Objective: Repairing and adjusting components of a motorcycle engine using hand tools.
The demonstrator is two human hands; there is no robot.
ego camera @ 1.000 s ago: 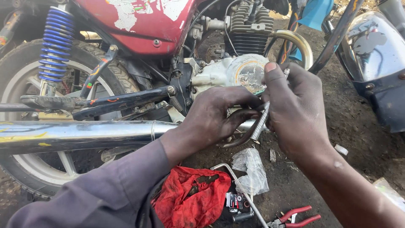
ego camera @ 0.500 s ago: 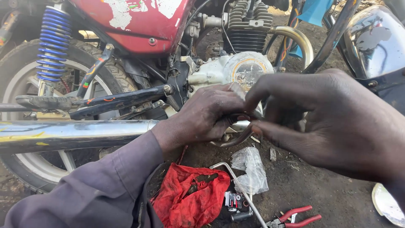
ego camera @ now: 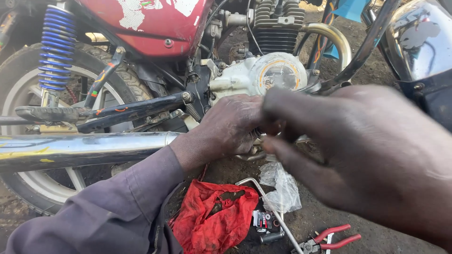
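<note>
Left hand [ego camera: 230, 124] is curled tight against the underside of the motorcycle engine case [ego camera: 263, 75], fingers closed on a small part too hidden to identify. Right hand [ego camera: 372, 155], blurred, hovers just beside it, fingers loosely spread, holding nothing visible, above the red rag [ego camera: 212, 221] on the ground.

Ground [ego camera: 329, 211] under me: dark packed dirt, oily-looking, damp patches. Lying directly on it: red rag [ego camera: 214, 221], crumpled, centre-bottom. Clear plastic bag [ego camera: 282, 190] just right of rag, also crumpled. Bent metal rod [ego camera: 263, 197] runs diag. between rag & bag, lower end toward pliers. Small printed packet [ego camera: 263, 220] beside rod, dark cylindrical bit [ego camera: 272, 236] just below it. Red-handled pliers [ego camera: 329, 239] bottom right, handles spread. Motorcycle rear tyre [ego camera: 28, 197] stands on dirt at left.
</note>
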